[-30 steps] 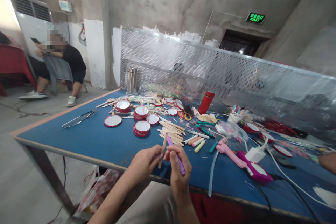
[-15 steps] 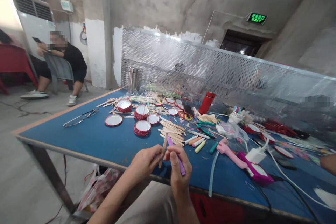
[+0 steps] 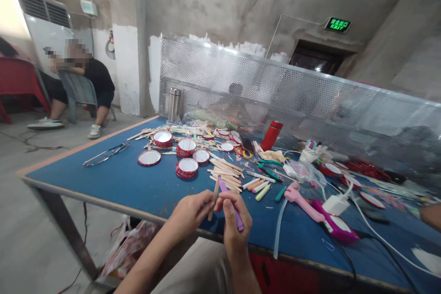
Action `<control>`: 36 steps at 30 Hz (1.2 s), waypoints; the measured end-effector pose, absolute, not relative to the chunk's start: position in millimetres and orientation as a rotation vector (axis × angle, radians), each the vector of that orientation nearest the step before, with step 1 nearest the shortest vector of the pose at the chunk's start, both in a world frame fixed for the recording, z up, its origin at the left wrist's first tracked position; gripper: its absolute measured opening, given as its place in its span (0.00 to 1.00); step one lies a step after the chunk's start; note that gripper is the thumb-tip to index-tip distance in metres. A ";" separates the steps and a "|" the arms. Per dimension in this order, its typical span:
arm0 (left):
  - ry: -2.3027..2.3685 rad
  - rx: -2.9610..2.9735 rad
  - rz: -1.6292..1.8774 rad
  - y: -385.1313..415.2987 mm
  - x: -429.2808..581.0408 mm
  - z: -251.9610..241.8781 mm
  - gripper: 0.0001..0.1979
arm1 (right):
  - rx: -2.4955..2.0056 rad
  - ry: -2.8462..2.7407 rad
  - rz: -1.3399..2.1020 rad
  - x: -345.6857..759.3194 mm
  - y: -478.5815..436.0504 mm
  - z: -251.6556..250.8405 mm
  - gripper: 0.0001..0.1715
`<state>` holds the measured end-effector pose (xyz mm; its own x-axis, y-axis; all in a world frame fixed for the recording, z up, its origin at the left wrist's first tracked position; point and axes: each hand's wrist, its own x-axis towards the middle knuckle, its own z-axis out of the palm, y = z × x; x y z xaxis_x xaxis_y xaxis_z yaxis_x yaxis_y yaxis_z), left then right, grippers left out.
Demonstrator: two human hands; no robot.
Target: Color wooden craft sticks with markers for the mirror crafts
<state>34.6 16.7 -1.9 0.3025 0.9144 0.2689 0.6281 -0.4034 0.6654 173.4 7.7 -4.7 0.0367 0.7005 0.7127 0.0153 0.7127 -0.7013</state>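
Near the table's front edge, my left hand [image 3: 195, 209] pinches a wooden craft stick [image 3: 214, 202] that stands nearly upright. Close beside it, my right hand [image 3: 234, 216] is closed around a purple marker [image 3: 237, 218], whose upper end comes near the stick. Just beyond my hands lies a loose pile of craft sticks [image 3: 225, 172]. To the right of the pile are several markers, among them a yellow-green one [image 3: 262, 192] and an orange one [image 3: 256, 184]. Round red-edged discs with pale tops [image 3: 187, 166] sit behind my left hand, some of them stacked.
A pink glue gun [image 3: 305, 202] rests by a purple power strip [image 3: 339, 228] with cables at right. A red bottle [image 3: 271, 135] and a steel flask [image 3: 174, 105] stand near the perforated metal screen [image 3: 213, 78]. Another person's arm [image 3: 430, 216] enters at right; a person [image 3: 98, 78] sits at far left.
My hands, the craft stick and the purple marker hold almost the same place. Nothing on the table has visibly moved.
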 end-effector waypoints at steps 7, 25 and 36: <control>1.364 2.111 0.874 16.7 34.7 -2.0 0.14 | -0.614 -1.423 0.564 173.8 9.7 -6.8 0.10; 1.351 2.122 0.886 16.1 34.4 -1.6 0.14 | -0.612 -1.444 0.575 174.7 8.3 -7.9 0.10; 1.350 2.128 0.900 16.7 34.3 -2.1 0.13 | -0.661 -1.401 0.543 173.7 9.6 -9.7 0.10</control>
<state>34.3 16.7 -2.1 0.3038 0.9106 0.2801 0.6090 -0.4117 0.6779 173.7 9.6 -9.7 0.1031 0.6982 0.7084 0.0378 0.7090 -0.7042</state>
